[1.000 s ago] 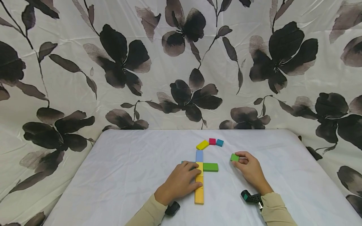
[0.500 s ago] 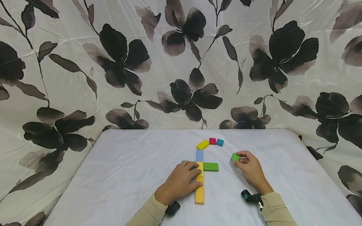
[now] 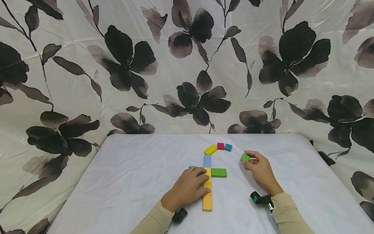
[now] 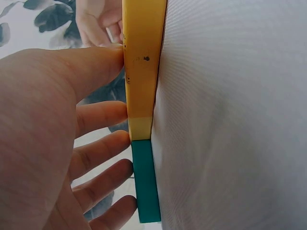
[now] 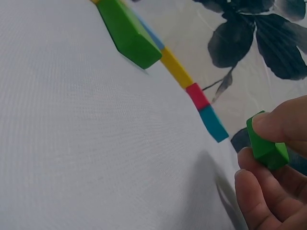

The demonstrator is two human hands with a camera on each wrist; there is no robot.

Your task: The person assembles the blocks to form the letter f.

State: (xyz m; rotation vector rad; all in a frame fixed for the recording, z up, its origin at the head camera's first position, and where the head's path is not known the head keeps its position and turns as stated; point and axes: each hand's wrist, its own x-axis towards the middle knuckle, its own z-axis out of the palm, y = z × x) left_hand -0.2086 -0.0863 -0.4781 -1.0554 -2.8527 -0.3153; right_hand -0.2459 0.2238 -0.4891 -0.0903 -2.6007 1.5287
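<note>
In the head view, my left hand (image 3: 187, 185) rests on an upright line of yellow blocks (image 3: 207, 202). The left wrist view shows its fingers extended, thumb and fingertips touching the yellow blocks and a teal block (image 4: 146, 182). My right hand (image 3: 263, 170) pinches a small green block (image 3: 244, 157) between thumb and fingers, above the cloth to the right. A long green block (image 3: 218, 173) extends right from the line, and a light blue block (image 3: 207, 161) tops it. Beyond, a tilted yellow block (image 3: 210, 149), a red block (image 3: 220, 146) and a blue block (image 3: 228, 147) form a curve.
A white cloth (image 3: 131, 182) covers the table, with a floral curtain (image 3: 248, 39) hanging behind its far edge. Black wrist-worn devices show below both hands: one by the left sleeve (image 3: 155, 217), another by the right sleeve (image 3: 292, 211).
My right hand has moved slightly forward with the green block, which is now turned a little. My left hand stays in place on the blocks.
</note>
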